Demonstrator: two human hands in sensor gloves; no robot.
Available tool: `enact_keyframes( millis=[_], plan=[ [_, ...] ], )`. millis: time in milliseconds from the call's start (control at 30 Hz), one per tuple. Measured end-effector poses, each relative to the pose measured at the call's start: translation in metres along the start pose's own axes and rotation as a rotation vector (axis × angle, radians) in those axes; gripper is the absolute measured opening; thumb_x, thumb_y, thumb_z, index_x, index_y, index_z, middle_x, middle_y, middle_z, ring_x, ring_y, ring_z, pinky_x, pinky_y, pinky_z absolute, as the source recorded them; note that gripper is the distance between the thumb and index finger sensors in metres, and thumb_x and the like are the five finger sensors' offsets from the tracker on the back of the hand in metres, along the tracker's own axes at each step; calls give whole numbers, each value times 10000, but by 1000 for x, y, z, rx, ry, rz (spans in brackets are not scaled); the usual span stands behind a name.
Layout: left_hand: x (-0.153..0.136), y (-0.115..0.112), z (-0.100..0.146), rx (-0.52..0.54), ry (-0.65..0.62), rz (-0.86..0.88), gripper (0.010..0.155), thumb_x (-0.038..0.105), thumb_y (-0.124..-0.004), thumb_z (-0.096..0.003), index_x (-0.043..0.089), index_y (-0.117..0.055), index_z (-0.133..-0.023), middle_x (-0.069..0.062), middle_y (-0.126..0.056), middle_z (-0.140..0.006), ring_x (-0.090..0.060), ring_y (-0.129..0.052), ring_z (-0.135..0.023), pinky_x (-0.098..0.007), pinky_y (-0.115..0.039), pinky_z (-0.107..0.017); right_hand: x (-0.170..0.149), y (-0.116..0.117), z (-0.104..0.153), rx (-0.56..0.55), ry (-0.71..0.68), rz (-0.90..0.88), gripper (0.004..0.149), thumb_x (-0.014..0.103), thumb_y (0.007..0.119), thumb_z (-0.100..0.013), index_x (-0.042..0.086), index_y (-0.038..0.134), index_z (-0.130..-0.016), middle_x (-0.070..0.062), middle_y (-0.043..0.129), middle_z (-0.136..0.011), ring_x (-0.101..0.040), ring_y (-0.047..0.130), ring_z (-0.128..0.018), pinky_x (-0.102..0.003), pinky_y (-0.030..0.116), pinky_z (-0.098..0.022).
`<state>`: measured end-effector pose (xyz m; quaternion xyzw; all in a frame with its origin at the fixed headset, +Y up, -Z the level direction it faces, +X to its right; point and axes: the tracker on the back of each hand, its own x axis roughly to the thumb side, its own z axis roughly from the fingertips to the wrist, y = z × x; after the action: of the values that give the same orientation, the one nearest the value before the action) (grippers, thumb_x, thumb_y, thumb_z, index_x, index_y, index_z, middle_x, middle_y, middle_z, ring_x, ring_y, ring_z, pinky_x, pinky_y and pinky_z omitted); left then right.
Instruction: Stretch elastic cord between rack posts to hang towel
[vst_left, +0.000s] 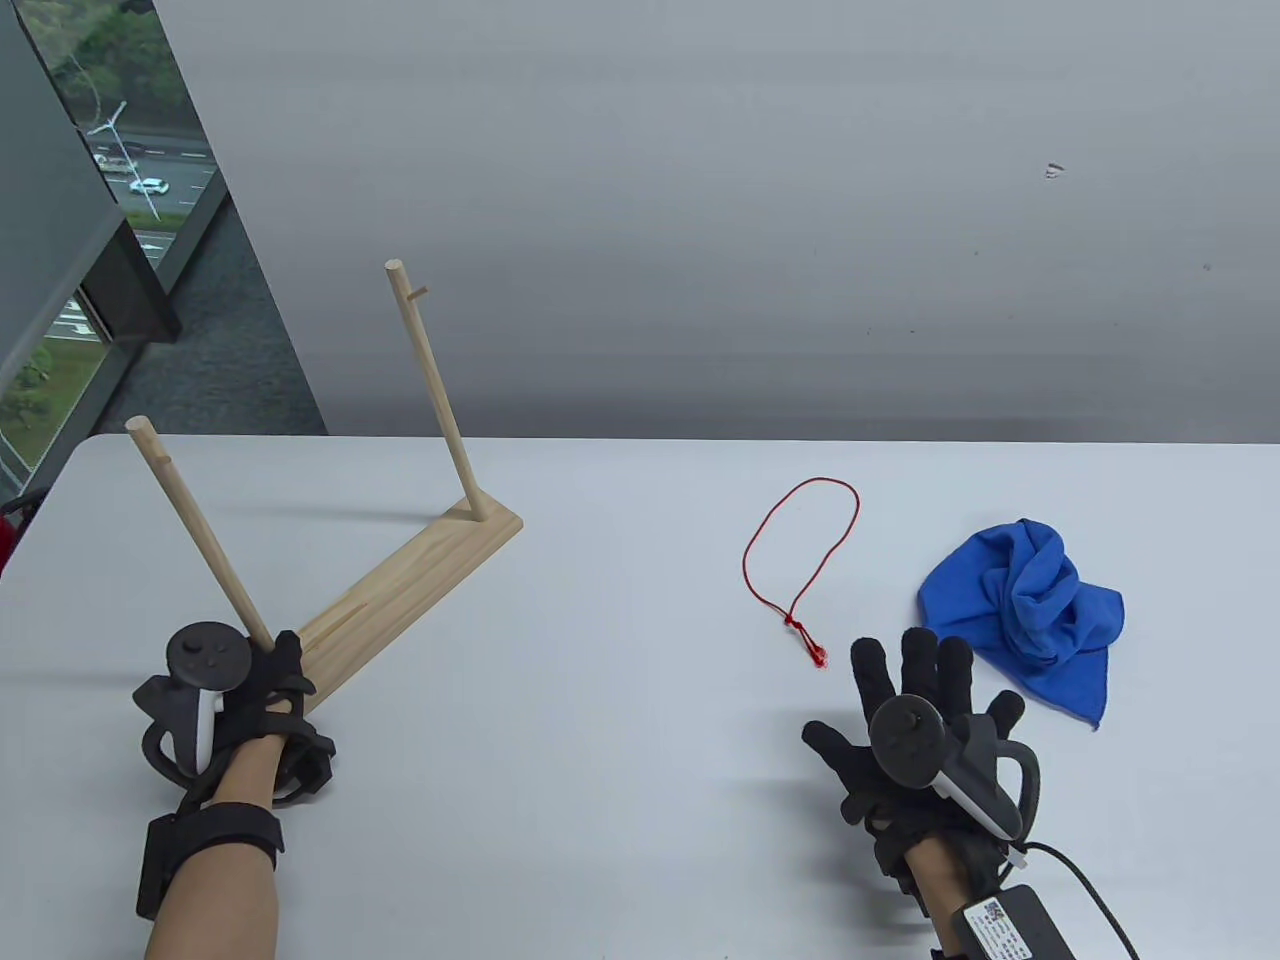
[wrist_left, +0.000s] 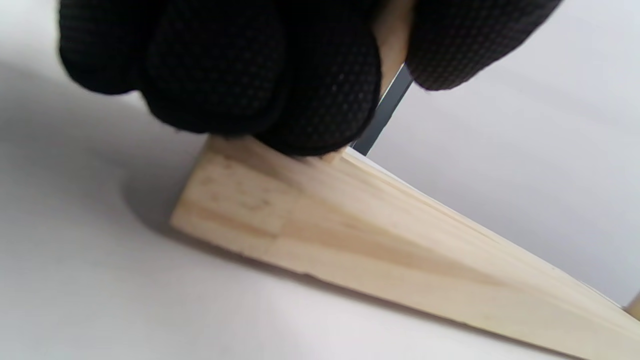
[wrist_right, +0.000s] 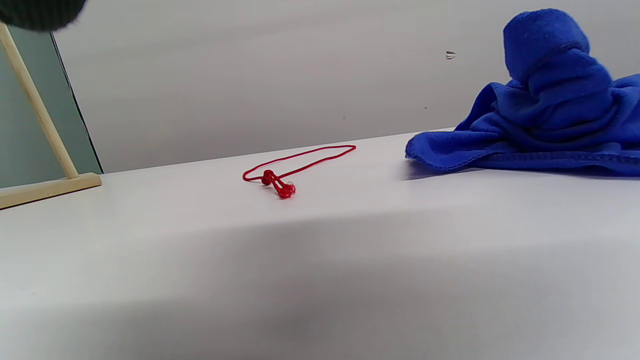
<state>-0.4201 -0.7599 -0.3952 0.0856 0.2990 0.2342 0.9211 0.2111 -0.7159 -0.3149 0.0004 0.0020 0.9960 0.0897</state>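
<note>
A wooden rack with a flat base (vst_left: 420, 575) and two tall posts stands at the left of the table. My left hand (vst_left: 275, 668) grips the near post (vst_left: 195, 530) at its foot. In the left wrist view my fingers (wrist_left: 260, 75) wrap the post just above the base (wrist_left: 375, 240). The far post (vst_left: 435, 390) stands free. A red elastic cord (vst_left: 800, 545) lies in a loop on the table, its knotted end nearest my right hand (vst_left: 910, 680). That hand is open, fingers spread, empty. A crumpled blue towel (vst_left: 1030, 600) lies just to its right. The right wrist view shows the cord (wrist_right: 295, 162) and towel (wrist_right: 545, 110).
The white table (vst_left: 620, 780) ends at a grey wall behind. A window lies beyond the table's left edge. A cable runs from my right wrist unit (vst_left: 1010, 925) off the bottom edge.
</note>
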Motion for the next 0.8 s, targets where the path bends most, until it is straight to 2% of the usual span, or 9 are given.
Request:
enact_keyframes(
  millis=[467, 800],
  plan=[
    [28, 41, 10, 71, -145, 54, 485, 535, -837, -458, 141, -960, -711, -33, -1081, -359, -205, -1048, -219, -426, -901, -338, -1, -1, 1, -21, -7, -10, 895, 818, 559, -413, 383, 95, -1043, -73, -100, -1068, -422, -59, -1019, -774, 10, -517],
    [55, 58, 25, 43, -295, 101, 482, 530, -849, -444, 142, -972, -701, -42, -1084, -351, -217, -1045, -216, -436, -900, -337, -1, -1, 3, -37, -13, -14, 894, 820, 556, -412, 386, 93, -1042, -74, -99, -1068, -422, -60, -1019, -774, 11, -517]
  ],
)
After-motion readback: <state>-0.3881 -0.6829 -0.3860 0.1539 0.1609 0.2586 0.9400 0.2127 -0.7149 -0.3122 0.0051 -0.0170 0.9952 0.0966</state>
